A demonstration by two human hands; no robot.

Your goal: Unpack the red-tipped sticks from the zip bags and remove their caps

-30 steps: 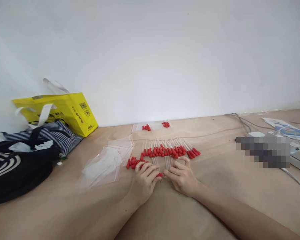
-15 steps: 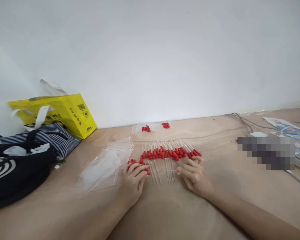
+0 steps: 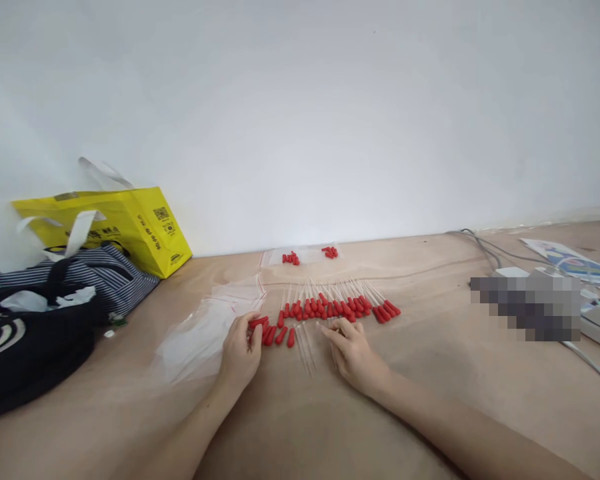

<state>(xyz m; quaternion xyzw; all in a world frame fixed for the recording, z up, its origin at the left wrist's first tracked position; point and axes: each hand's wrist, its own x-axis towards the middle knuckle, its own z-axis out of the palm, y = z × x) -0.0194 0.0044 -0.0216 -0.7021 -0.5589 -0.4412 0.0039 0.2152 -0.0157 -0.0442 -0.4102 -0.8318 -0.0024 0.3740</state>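
Several clear droppers with red rubber bulbs (image 3: pixel 330 308) lie in a row on the wooden table (image 3: pixel 430 400). A smaller loose group of red-bulbed droppers (image 3: pixel 275 333) lies at the row's left end. My left hand (image 3: pixel 240 350) rests by that group, at the edge of the clear zip bags (image 3: pixel 205 330), fingers curled with fingertips at the bulbs. My right hand (image 3: pixel 353 350) lies on the table over bare clear tubes (image 3: pixel 305 343), fingers stretched toward the row.
Two filled zip bags of red droppers (image 3: pixel 307 254) lie near the wall. A yellow bag (image 3: pixel 125 223), a striped bag (image 3: pixel 85 273) and a black bag (image 3: pixel 20 340) sit at left. Cables, a blurred device (image 3: pixel 525 303) and papers (image 3: pixel 570 260) are at right.
My left hand has slid left from the middle to the zip bags' edge, leaving red-bulbed droppers beside it. My right hand moved out right, then came back to the bare tubes.
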